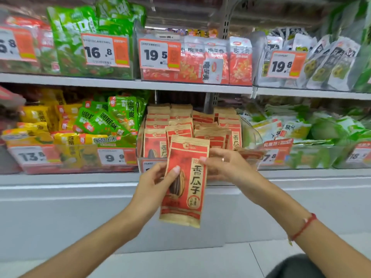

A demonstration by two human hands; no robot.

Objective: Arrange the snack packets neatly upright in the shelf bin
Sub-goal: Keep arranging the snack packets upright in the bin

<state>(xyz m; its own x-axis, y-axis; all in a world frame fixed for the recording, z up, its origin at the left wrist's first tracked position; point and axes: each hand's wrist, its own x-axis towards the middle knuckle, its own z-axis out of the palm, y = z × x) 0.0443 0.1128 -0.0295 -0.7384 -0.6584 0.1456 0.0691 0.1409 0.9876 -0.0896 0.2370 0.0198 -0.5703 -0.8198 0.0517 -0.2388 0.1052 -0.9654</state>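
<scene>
A red and tan sunflower-seed packet hangs upright in front of the lower shelf. My left hand grips its left edge, thumb across the front. My right hand pinches its right edge near the top, with a ring on one finger. Behind the packet sits a clear shelf bin filled with several matching packets. Most of them stand upright in rows, while those at the right side lean and lie stacked. The bin's front wall is mostly hidden by the held packet and my hands.
Green and yellow snack packets fill the bin to the left, pale green ones the bin to the right. Price tags line the shelf edge. An upper shelf carries more bins. A white base panel and tiled floor lie below.
</scene>
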